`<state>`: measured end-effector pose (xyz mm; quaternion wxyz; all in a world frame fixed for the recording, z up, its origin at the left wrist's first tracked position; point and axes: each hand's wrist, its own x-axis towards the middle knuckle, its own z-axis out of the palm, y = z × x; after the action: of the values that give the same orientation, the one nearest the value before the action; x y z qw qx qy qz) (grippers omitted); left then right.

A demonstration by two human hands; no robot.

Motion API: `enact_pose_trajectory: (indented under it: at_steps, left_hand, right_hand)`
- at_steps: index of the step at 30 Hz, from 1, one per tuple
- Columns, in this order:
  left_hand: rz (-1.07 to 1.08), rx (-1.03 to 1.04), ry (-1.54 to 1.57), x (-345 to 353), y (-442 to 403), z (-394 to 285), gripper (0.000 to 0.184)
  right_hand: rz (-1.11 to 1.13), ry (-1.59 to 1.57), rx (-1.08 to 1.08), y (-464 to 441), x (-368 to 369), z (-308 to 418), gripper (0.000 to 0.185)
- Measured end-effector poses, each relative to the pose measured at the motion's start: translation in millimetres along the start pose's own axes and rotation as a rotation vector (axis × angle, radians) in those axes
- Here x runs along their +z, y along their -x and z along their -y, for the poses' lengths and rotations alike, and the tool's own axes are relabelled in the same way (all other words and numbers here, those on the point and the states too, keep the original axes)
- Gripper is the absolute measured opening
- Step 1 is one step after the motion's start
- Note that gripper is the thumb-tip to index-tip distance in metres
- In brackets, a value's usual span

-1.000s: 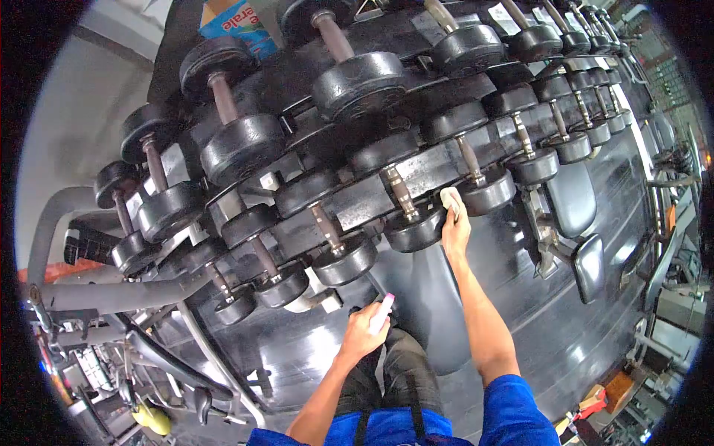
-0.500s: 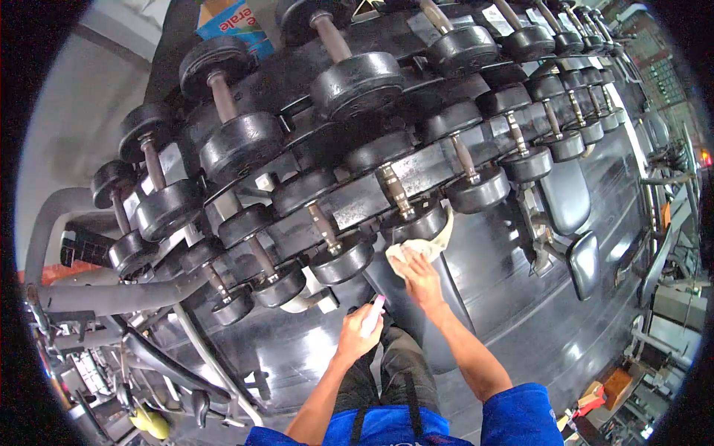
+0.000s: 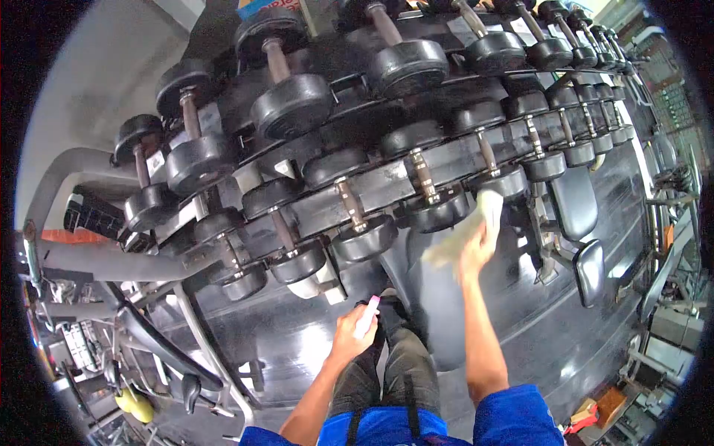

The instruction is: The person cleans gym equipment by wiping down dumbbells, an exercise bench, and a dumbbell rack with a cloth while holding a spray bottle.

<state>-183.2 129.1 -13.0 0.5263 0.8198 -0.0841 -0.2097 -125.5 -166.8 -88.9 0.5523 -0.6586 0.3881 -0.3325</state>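
In my right hand [image 3: 480, 245] is a pale yellow cloth [image 3: 455, 244], partly blurred, its top against or very near the front end of a lower-row dumbbell [image 3: 500, 183]. My left hand [image 3: 352, 336], lower and nearer my body, is closed around a small white bottle [image 3: 366, 318] with a pink top. Left of the cloth, another black dumbbell [image 3: 437, 211] lies on the lower tier of the rack [image 3: 379, 184]. Whether the cloth touches the dumbbell is hard to tell.
More dumbbells line the upper tier [image 3: 409, 68]. A padded bench [image 3: 439, 320] stands below the rack, with black pads [image 3: 574, 204] to the right. Grey machine tubing [image 3: 111, 267] is at the left. A yellow object [image 3: 134, 405] lies lower left.
My right hand has moved right and up with the cloth, from one dumbbell end to the neighbouring one. The camera view has shifted, and my left hand still grips the bottle.
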Motion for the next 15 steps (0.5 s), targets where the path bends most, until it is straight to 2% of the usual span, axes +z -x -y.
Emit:
enact_pose_trajectory:
  at_steps: [1,3,5,11,14,15]
  left_hand:
    - [-0.004,0.007,-0.014,-1.1,4.4,5.8,0.014]
    - [-0.010,0.020,-0.033,-0.2,13.7,15.4,0.014]
    - [-0.021,0.034,-0.040,2.0,21.7,21.0,0.015]
    - [0.043,-0.085,0.003,3.7,36.7,8.3,0.015]
    - [0.058,-0.122,0.036,2.7,43.6,3.7,0.015]
    - [0.060,-0.124,0.034,2.0,43.2,3.2,0.015]
  right_hand:
    - [0.069,0.099,-0.200,-12.8,15.6,14.6,0.033]
    - [0.285,0.531,-0.567,-28.8,38.0,1.6,0.040]
    - [0.390,0.842,-0.695,-10.2,49.5,-10.9,0.045]
    - [0.551,0.671,-0.688,25.0,14.9,-13.0,0.046]
    - [0.587,0.435,-0.171,56.4,-15.9,-19.4,0.039]
    - [0.551,0.241,0.096,69.4,-26.3,-2.8,0.029]
